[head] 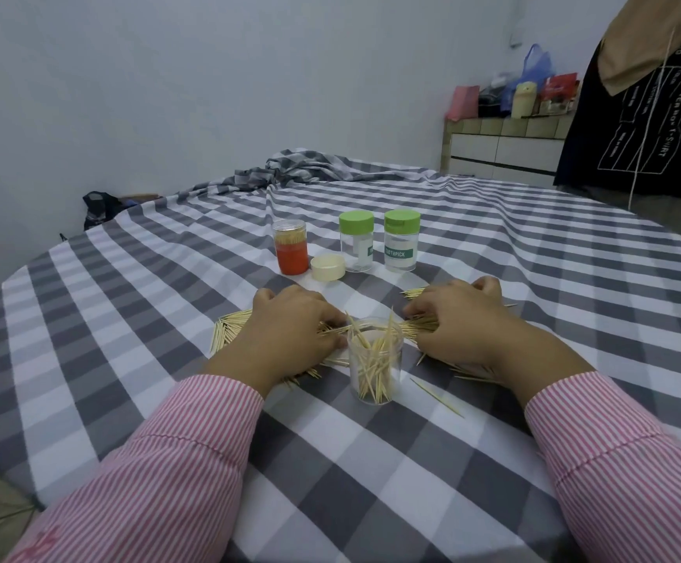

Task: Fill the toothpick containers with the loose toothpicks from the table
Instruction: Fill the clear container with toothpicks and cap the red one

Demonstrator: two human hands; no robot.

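An open clear container [374,369] stands between my hands, partly filled with toothpicks that lean out of its mouth. Loose toothpicks [229,329] lie in a band across the checked cloth behind it. My left hand [290,331] lies on the left part of that pile, its fingers curled round a bunch of toothpicks next to the container's rim. My right hand [464,323] covers the right part of the pile and grips another bunch there. A single toothpick [438,398] lies to the right of the container.
Behind the pile stand a red container [290,247] full of toothpicks, a loose cream lid [327,268] and two clear jars with green lids [356,241] [401,240]. The grey-and-white checked cloth [371,481] covers the round table. Dark clothing [647,115] hangs at the right.
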